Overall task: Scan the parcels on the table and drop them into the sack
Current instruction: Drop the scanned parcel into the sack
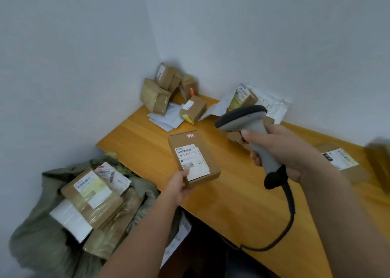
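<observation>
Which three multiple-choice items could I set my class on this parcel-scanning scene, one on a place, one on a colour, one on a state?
1. Where does the sack lie?
A. on the table
B. on the floor at the table's left end
C. hung on the wall

2. What colour is the table?
A. orange-brown wood
B. white
C. black

3. What is the left hand doing?
A. resting flat on the table
B. holding the flat box by its near corner
C. reaching into the sack

Answers:
1 B: the green sack slumps below the table's edge, with parcels in it.
2 A: bare wood shows between the parcels.
3 B: its fingers grip the box, label up, while the right hand aims the scanner toward it.
</observation>
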A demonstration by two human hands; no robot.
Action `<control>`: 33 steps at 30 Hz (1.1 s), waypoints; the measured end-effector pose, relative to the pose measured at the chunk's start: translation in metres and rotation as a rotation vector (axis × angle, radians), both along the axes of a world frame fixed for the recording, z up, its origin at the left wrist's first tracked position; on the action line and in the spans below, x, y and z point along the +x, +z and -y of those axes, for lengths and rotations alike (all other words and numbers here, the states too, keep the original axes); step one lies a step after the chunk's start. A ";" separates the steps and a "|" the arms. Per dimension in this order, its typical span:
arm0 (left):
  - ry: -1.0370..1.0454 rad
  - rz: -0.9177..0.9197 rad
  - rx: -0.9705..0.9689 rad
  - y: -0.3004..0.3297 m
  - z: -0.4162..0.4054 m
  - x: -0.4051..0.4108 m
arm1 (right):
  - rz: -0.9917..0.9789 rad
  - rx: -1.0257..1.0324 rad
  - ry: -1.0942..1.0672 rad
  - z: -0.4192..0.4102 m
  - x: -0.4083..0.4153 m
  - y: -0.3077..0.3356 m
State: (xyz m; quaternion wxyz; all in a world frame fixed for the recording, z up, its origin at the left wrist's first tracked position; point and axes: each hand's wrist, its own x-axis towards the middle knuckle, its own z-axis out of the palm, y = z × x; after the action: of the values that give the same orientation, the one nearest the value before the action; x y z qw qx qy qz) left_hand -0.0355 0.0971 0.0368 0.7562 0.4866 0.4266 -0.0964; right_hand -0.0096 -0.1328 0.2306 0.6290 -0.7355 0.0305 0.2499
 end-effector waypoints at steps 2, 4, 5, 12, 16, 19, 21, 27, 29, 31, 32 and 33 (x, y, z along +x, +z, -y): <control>0.088 0.017 0.046 0.003 -0.029 -0.009 | -0.064 0.037 -0.014 -0.021 0.000 -0.014; 0.186 0.016 0.139 -0.002 -0.067 -0.021 | -0.145 0.076 -0.022 -0.047 0.000 -0.030; 0.223 0.014 0.199 -0.004 -0.086 -0.030 | -0.184 0.101 -0.025 -0.062 0.000 -0.040; 0.326 -0.003 0.650 -0.024 -0.215 -0.122 | -0.439 0.193 -0.042 -0.185 -0.013 -0.131; 0.337 -0.011 0.641 -0.038 -0.260 -0.162 | -0.454 0.124 -0.048 -0.251 -0.032 -0.190; 0.319 0.012 0.636 -0.038 -0.275 -0.167 | -0.407 -0.019 -0.007 -0.279 -0.041 -0.214; 0.265 0.002 0.627 -0.041 -0.283 -0.162 | -0.370 -0.105 0.054 -0.287 -0.039 -0.229; 0.119 -0.082 0.662 -0.057 -0.303 -0.147 | -0.284 -0.214 0.153 -0.310 -0.021 -0.274; 0.105 -0.112 0.639 -0.061 -0.311 -0.144 | -0.177 -0.274 0.162 -0.322 -0.021 -0.287; 0.100 -0.144 0.603 -0.062 -0.320 -0.143 | -0.082 -0.330 0.161 -0.334 -0.022 -0.292; 0.094 -0.161 0.592 -0.063 -0.324 -0.143 | -0.060 -0.341 0.162 -0.338 -0.022 -0.294; 0.083 -0.180 0.584 -0.064 -0.329 -0.142 | -0.059 -0.337 0.156 -0.342 -0.021 -0.296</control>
State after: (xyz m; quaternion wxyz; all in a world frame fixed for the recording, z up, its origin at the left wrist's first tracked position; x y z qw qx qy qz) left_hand -0.1774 0.4262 -0.0271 0.5468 0.6552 0.5210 0.0185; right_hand -0.0304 0.2089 -0.0653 0.4742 -0.8231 0.0333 0.3107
